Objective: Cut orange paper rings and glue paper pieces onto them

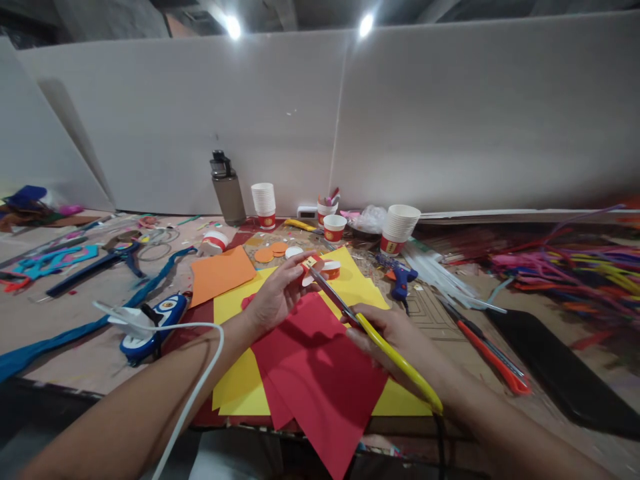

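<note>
My left hand (277, 293) pinches a small cut piece of a red and white paper cup (311, 264) above the paper sheets. In my right hand (383, 330) is a pair of scissors (395, 353) with yellow handles, its blades reaching up to the cup piece and touching or overlapping it. Beneath both hands lie red paper sheets (325, 373) on top of yellow sheets (237, 380). Just behind the held piece is another red and white cup part (331, 269). Whether the blades are parted is hard to make out.
Cup stacks (263, 200) (400, 223), a bottle (227, 193) and a single cup (335, 228) stand at the back. Orange paper (223, 275) lies left, near a blue-white power strip (155, 327). Rightward are a glue gun (400, 275), a red cutter (493, 357) and a black phone-like slab (560, 370).
</note>
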### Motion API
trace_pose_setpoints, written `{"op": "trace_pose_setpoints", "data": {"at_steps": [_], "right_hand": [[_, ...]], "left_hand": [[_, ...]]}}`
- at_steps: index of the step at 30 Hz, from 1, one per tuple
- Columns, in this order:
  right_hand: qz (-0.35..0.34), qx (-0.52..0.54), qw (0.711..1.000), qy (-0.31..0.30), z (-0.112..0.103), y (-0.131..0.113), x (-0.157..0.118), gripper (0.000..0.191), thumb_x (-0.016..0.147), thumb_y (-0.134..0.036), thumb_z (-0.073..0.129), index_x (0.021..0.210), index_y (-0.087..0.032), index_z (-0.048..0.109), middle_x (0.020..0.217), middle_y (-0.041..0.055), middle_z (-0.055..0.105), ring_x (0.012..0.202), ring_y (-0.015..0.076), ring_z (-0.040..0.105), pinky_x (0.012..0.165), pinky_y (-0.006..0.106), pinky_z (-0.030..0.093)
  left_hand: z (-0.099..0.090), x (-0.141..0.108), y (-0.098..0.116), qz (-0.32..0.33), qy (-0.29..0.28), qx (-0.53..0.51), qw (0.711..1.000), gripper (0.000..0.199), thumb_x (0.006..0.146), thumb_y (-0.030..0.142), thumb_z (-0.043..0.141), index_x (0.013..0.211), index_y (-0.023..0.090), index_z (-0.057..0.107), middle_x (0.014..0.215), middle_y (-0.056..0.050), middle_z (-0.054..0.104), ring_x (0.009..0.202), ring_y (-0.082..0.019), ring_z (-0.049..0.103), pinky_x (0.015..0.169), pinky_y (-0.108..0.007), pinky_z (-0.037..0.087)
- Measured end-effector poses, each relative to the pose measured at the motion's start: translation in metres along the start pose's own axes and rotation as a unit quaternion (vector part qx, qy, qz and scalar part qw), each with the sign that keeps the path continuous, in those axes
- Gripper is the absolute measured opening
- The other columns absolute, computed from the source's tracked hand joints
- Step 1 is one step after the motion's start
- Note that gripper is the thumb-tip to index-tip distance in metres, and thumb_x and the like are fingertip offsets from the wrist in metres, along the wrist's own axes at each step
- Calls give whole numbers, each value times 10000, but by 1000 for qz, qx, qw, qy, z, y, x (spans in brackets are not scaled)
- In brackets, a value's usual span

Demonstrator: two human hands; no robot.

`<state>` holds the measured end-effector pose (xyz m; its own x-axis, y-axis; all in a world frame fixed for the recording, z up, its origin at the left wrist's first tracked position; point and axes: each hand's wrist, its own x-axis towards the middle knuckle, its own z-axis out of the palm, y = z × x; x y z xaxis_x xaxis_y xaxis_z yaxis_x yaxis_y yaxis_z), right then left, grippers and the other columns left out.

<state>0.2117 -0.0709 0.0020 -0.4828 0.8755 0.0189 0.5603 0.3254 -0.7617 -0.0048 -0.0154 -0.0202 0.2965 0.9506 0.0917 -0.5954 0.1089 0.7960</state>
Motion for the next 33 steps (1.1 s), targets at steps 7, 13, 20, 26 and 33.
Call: {"op": "trace_pose_setpoints", "data": {"at_steps": [7, 13, 20, 26, 33], "right_hand": [[9, -19, 1000, -9, 0, -2, -1, 289, 932, -445, 478, 850, -186, 577, 654, -23, 540, 551, 91, 480, 504, 208, 362], [10, -24, 1000, -2, 2, -2, -1, 281, 925, -427, 481, 802, -186, 558, 624, -30, 507, 537, 89, 461, 493, 207, 352], [18, -29, 999, 3, 2, -4, -1, 261, 911, -402, 487, 782, -185, 552, 615, -30, 502, 533, 91, 459, 488, 205, 350], [19, -25, 1000, 4, 3, -4, -1, 259, 914, -401, 470, 787, -188, 544, 640, -34, 499, 525, 83, 447, 487, 201, 351], [13, -37, 999, 6, 2, -4, -1, 250, 903, -390, 471, 774, -188, 541, 633, -31, 499, 529, 88, 443, 480, 197, 344]], "left_hand": [[0, -1, 2, -25, 4, 5, 1000, 393, 836, 233, 601, 1225, 181, 592, 1020, -76, 702, 919, -174, 670, 767, -266, 532], [-1, 0, 1, -31, 8, 13, 999, 367, 830, 224, 600, 1195, 178, 603, 1025, -81, 700, 841, -154, 669, 717, -249, 535], [-6, 0, -1, -47, 5, 28, 999, 395, 824, 270, 611, 1213, 200, 603, 1016, -80, 688, 752, -151, 664, 612, -228, 504], [-9, 2, -3, -47, -5, 37, 998, 392, 824, 288, 615, 1209, 216, 611, 994, -73, 675, 750, -156, 657, 593, -232, 495], [-5, 1, -2, -32, -6, 33, 999, 409, 798, 282, 648, 1197, 196, 628, 997, -91, 678, 868, -195, 662, 690, -278, 528]]}}
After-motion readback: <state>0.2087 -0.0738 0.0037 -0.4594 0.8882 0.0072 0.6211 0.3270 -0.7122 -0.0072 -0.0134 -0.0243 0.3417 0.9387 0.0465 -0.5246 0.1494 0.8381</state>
